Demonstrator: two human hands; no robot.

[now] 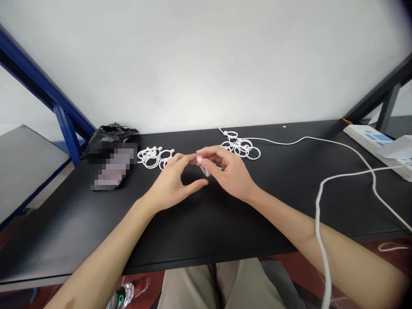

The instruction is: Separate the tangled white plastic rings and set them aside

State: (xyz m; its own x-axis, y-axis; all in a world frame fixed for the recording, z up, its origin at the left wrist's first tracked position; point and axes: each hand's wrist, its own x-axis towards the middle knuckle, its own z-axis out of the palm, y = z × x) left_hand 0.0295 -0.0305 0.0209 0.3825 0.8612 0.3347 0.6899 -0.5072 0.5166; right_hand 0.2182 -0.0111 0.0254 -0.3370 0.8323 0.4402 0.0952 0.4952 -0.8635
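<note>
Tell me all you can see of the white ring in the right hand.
The ring is white, smooth and plastic-looking, with a small knob at its top. The right hand pinches it near the knob, holding it tilted over the black table. The left hand is close by; whether it touches the ring, I can't tell. Part of the ring is hidden.

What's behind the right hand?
Behind the right hand, a cluster of white rings lies on the black table. What the hand itself covers there can't be seen.
</note>
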